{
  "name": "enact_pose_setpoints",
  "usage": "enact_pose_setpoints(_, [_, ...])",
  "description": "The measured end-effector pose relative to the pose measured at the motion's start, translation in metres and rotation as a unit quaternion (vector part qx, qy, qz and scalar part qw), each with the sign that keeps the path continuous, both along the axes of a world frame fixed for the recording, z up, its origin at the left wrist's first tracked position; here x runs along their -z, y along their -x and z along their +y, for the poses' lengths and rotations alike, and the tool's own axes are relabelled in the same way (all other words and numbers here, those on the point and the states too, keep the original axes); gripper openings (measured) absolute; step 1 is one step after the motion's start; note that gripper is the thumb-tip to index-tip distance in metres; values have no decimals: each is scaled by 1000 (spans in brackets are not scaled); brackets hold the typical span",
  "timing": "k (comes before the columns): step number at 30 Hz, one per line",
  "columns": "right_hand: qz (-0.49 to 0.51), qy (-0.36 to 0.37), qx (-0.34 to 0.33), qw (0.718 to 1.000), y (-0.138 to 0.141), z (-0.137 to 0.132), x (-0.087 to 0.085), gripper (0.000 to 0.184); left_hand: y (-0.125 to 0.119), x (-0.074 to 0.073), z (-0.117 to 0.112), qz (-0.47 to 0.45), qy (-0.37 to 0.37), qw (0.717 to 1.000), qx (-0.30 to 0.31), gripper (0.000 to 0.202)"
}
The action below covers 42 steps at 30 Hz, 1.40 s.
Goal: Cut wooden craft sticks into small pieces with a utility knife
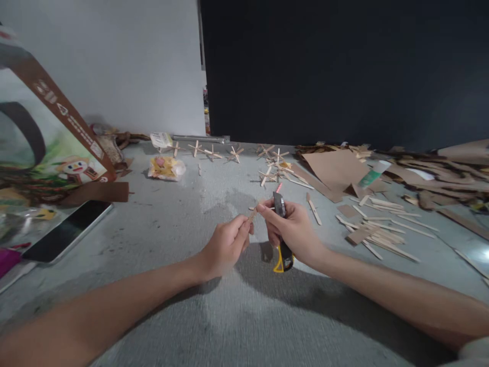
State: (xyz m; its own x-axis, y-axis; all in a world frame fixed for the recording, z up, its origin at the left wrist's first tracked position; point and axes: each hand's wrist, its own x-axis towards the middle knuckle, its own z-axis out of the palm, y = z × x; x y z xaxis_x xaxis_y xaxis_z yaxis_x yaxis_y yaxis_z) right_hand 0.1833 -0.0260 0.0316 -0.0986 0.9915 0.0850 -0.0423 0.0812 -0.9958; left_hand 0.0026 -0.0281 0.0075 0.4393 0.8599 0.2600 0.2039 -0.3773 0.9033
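My left hand [229, 242] is closed in a pinch on a small wooden stick piece [252, 215] above the middle of the table. My right hand [296, 229] is wrapped round a black-and-yellow hand tool [280, 204], whose exact kind I cannot make out. A yellow loop shows at the tool's lower end, and a small reddish tip [279, 187] shows beyond its upper end. The right thumb and fingertip reach to the wooden piece, close to the left fingers. The pinched end is partly hidden by the fingers.
Several star-shaped stick assemblies [235, 154] stand along the back. Loose craft sticks [385, 237], cardboard [330, 173], a green-and-white tube [374, 174] and bark strips [446, 178] lie to the right. A phone [69, 230], a printed bag [53, 132] and a small plastic packet [165, 168] are left.
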Motion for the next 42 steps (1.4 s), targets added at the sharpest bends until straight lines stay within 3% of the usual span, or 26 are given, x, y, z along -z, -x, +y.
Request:
enact_pose_setpoints(5, [-45, 7, -27, 999, -3, 5, 1, 47, 0, 2, 1, -17, 17, 1000, -11, 38])
enact_pose_setpoints(8, [-178, 15, -63, 982, -6, 9, 1, 34, 0, 3, 5, -40, 28, 997, -56, 37])
enact_pose_setpoints(10, [-330, -39, -78, 940, -8, 8, 0, 24, 0, 4, 8, -58, 36, 994, -85, 36])
enact_pose_setpoints(14, [-561, -141, -100, 810, -9, 0, -5, 29, -1, 4, 11, -78, 52, 990, -106, 36])
enact_pose_setpoints(16, [-605, -160, -101, 773, -11, 0, -9, 30, -1, 5, 12, -81, 56, 990, -106, 36])
enact_pose_setpoints(18, [-620, -189, -84, 757, -18, 7, -13, 27, -1, 6, 12, -85, 58, 989, -103, 37])
enact_pose_setpoints(23, [-603, -247, -16, 758, -44, 43, -13, 19, -1, 8, 13, -91, 61, 989, -101, 36])
enact_pose_setpoints(29, [-576, -311, 9, 756, -52, 68, 23, 14, -1, 9, 13, -65, 49, 991, -102, 31])
enact_pose_setpoints(34, [-618, -236, 70, 747, -43, 74, 49, 19, 0, 9, 12, -58, 46, 993, -95, 29])
enact_pose_setpoints(40, [-614, -202, 39, 762, -39, 71, 41, 12, -1, 9, 11, -57, 40, 994, -88, 28])
enact_pose_setpoints(42, [-581, -202, 17, 788, -38, 66, 32, 12, -1, 9, 11, -51, 37, 994, -94, 30])
